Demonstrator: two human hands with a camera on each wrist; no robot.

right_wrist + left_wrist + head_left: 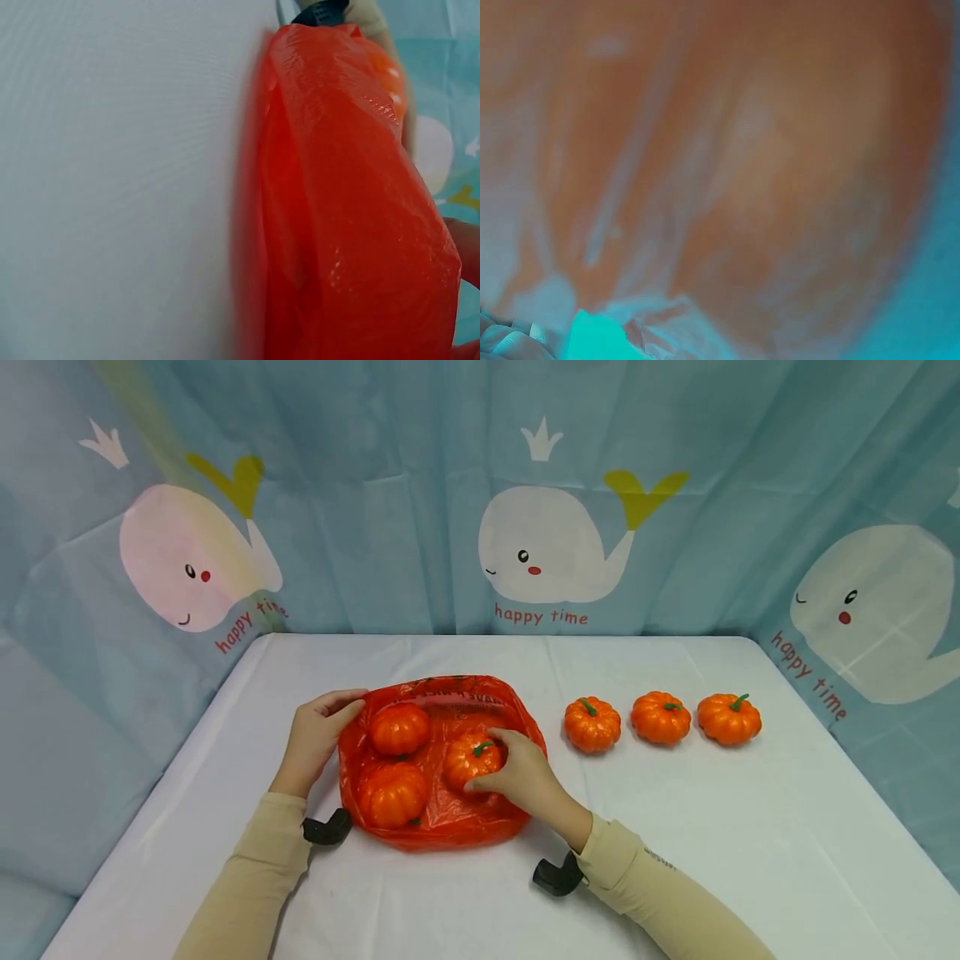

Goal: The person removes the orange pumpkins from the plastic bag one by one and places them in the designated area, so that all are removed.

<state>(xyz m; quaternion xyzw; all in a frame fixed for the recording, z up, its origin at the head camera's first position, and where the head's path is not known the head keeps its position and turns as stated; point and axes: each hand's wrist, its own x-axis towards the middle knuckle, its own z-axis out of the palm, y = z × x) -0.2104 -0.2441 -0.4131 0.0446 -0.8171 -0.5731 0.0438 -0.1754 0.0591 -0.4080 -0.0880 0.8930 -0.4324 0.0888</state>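
Left hand [318, 732] pinched the bag [450, 837] by its edge, likely to spread it; right hand [527, 777] gripped a pumpkin [464, 762] inside!

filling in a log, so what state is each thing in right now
Red bag, mouth open, on the white table
Left hand, pinching the bag's left rim
Held pumpkin, stem up, within the bag's opening
Right hand, gripping the held pumpkin
Far bagged pumpkin, tipped
Near bagged pumpkin, tipped
Row of three pumpkins, outside the bag, stems on top
Curtain, hanging, creased
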